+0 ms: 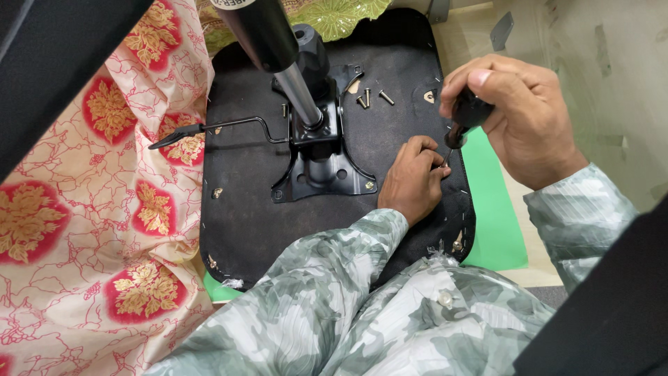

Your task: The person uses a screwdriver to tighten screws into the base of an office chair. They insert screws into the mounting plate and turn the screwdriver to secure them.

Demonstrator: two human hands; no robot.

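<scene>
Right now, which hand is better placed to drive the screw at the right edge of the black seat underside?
The right hand: it already grips the black-handled screwdriver, tip pointing down at the spot. The left hand pinches there, seemingly steadying a screw too small to make out.

There is one upturned chair seat base [243, 223], black, with one metal mounting plate [323, 170] on it and one gas lift cylinder [282, 59] standing from the plate. One lever rod [223, 127] goes out to the side. Three loose screws [367, 98] lie together on the seat. Two hands are seen, left hand [412, 177] and right hand [518, 118], with one screwdriver [465, 118]. One green sheet [490, 209] lies below.
</scene>
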